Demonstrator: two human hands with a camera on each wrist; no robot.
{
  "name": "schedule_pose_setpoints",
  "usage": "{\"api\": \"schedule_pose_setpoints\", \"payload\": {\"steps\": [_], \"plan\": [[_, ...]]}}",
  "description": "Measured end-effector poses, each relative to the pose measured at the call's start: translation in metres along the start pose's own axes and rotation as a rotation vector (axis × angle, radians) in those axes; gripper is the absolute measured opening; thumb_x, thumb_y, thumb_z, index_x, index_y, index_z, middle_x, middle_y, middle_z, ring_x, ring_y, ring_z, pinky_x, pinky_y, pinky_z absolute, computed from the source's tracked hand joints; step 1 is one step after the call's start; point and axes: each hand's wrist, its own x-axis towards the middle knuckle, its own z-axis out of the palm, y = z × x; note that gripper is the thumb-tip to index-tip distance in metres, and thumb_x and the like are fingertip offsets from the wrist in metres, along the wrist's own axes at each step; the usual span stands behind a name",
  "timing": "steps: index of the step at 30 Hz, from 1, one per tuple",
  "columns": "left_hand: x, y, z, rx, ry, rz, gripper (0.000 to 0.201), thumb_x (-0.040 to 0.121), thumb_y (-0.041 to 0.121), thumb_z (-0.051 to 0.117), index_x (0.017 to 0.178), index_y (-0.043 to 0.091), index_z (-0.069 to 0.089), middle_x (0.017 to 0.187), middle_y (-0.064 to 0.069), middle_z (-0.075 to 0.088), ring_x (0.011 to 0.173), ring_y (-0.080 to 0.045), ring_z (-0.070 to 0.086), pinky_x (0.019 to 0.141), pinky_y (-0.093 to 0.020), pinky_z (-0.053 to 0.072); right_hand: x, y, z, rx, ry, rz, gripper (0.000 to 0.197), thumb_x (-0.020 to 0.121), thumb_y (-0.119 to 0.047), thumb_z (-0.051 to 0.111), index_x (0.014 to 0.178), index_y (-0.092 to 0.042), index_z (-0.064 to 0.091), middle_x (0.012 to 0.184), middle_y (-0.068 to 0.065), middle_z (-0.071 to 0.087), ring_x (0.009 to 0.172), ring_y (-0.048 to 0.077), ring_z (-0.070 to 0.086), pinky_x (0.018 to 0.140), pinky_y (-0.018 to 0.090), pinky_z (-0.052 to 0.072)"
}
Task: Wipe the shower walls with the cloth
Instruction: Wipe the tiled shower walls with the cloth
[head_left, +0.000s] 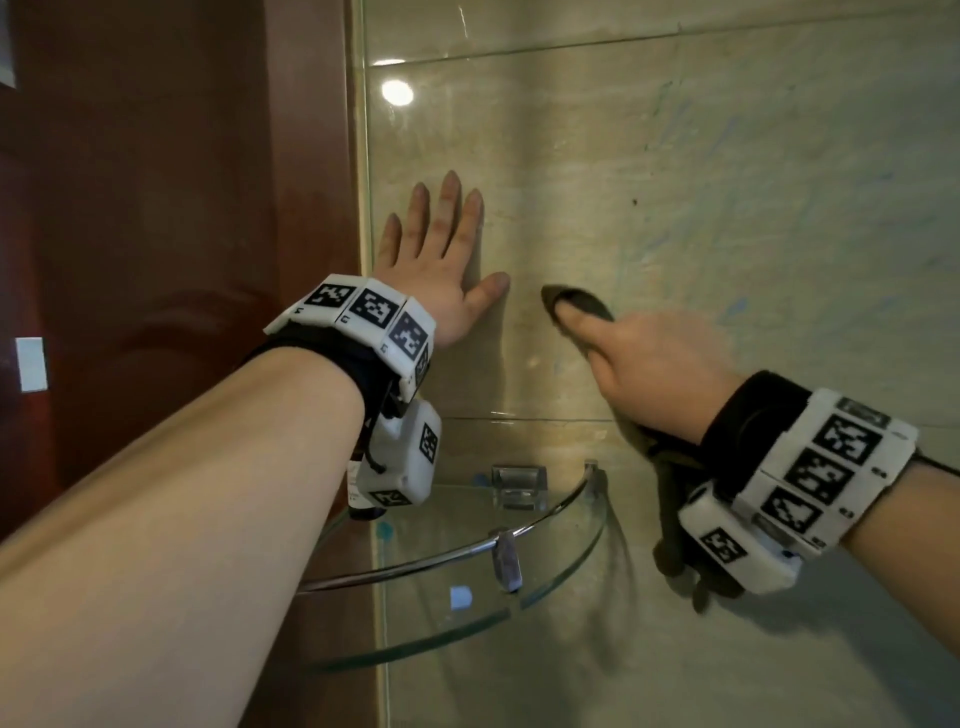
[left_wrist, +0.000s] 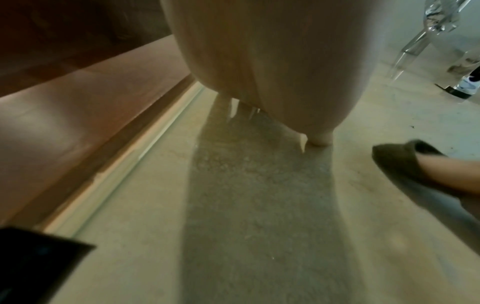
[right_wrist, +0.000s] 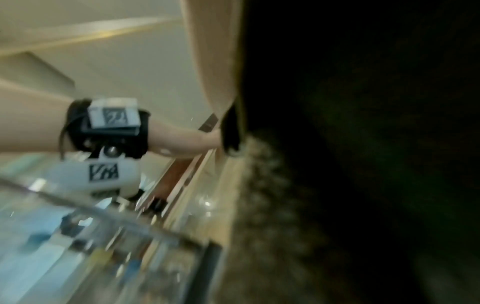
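The glossy beige stone-tile shower wall (head_left: 675, 218) fills the view, faint bluish smears across its upper right, so I judge most of it unwiped. Below juts the curved clear glass corner shelf (head_left: 566, 545) with its chrome rail. The left hand (head_left: 441, 260) lies flat on the tile by the glass edge, fingers (head_left: 449, 208) straight and spread, holding nothing. The right hand (head_left: 654, 358) presses the dark olive-brown cloth (head_left: 584, 301) against the wall just beside the left thumb, thumb clamped on it, its tail dangling under the wrist. The other right-hand digits are hidden. Wiping looks under way, plenty left.
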Motion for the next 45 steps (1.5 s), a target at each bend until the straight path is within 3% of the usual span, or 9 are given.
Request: {"api": "schedule_pose_setpoints", "payload": {"steps": [6,9,13,20,26,34,37,41,45], "plan": [[0.002,0.000,0.004,0.015,0.018,-0.004,0.077,0.098,0.060,0.022,0.149,0.024,-0.023,0.156,0.000,-0.033,0.144,-0.024,-0.027,0.115,-0.040,-0.017,-0.019,-0.011,0.009,-0.139,-0.179,-0.251,0.056,0.102,-0.033,0.025,0.151,-0.039,0.000,0.101,0.006,0.061,0.072,0.021,0.050,0.057,0.031,0.034],[0.001,0.000,0.004,0.017,0.026,-0.003,0.077,0.099,0.059,0.022,0.150,0.023,-0.021,0.157,-0.001,-0.030,0.144,-0.025,-0.026,0.115,-0.041,-0.016,-0.024,-0.012,0.015,-0.205,-0.216,-0.275,0.057,0.102,-0.025,0.027,0.151,-0.039,0.001,0.088,0.002,0.058,0.065,0.019,0.047,0.047,0.029,0.028],[0.000,0.001,0.004,0.011,0.023,-0.002,0.076,0.099,0.058,0.023,0.151,0.022,-0.020,0.157,-0.001,-0.030,0.144,-0.025,-0.026,0.116,-0.041,-0.016,-0.030,-0.014,0.018,-0.264,-0.226,-0.196,0.063,0.100,-0.016,0.031,0.151,-0.036,-0.001,0.079,-0.001,0.058,0.055,0.017,0.042,0.044,0.027,0.028],[-0.002,0.002,0.004,0.004,0.024,0.001,0.076,0.100,0.056,0.024,0.151,0.021,-0.020,0.157,-0.002,-0.030,0.145,-0.026,-0.025,0.116,-0.040,-0.015,-0.010,-0.008,0.005,-0.280,-0.173,0.007,0.075,0.091,-0.002,0.033,0.153,-0.027,-0.002,0.059,-0.002,0.036,0.045,0.016,0.035,0.044,0.026,0.026],[-0.004,0.004,0.004,-0.002,0.033,0.000,0.074,0.100,0.054,0.025,0.151,0.021,-0.018,0.157,-0.001,-0.029,0.145,-0.025,-0.025,0.116,-0.039,-0.014,0.000,0.006,-0.005,-0.179,-0.117,0.099,0.072,0.094,-0.004,0.031,0.152,-0.038,0.004,0.063,0.001,0.044,0.050,0.018,0.043,0.046,0.026,0.027],[-0.005,0.005,0.004,-0.012,0.019,-0.001,0.074,0.101,0.053,0.025,0.151,0.022,-0.020,0.157,0.000,-0.031,0.144,-0.024,-0.026,0.115,-0.039,-0.016,0.013,0.023,-0.022,-0.059,-0.048,0.244,0.069,0.094,-0.005,0.032,0.152,-0.037,0.014,0.063,0.003,0.040,0.052,0.020,0.040,0.055,0.031,0.033],[-0.005,0.004,0.005,-0.014,0.019,-0.006,0.074,0.101,0.053,0.024,0.150,0.022,-0.021,0.156,0.001,-0.032,0.144,-0.024,-0.027,0.115,-0.038,-0.016,0.019,0.027,-0.030,-0.072,-0.042,0.315,0.071,0.091,-0.004,0.034,0.154,-0.028,0.011,0.063,0.006,0.041,0.052,0.021,0.040,0.055,0.032,0.033],[-0.003,0.004,0.009,-0.017,0.026,-0.004,0.074,0.100,0.054,0.024,0.150,0.023,-0.021,0.156,0.001,-0.033,0.144,-0.023,-0.028,0.114,-0.038,-0.018,0.021,0.015,-0.037,-0.074,-0.034,0.310,0.070,0.091,-0.004,0.035,0.154,-0.016,0.004,0.063,0.006,0.039,0.051,0.021,0.039,0.049,0.028,0.028],[-0.001,0.002,0.008,-0.019,0.040,-0.010,0.074,0.100,0.055,0.023,0.150,0.024,-0.021,0.156,0.001,-0.032,0.144,-0.023,-0.028,0.113,-0.037,-0.019,0.012,-0.004,-0.025,-0.114,-0.056,0.168,0.064,0.097,-0.012,0.033,0.154,-0.024,0.006,0.063,0.002,0.034,0.051,0.017,0.035,0.046,0.029,0.024]]}}
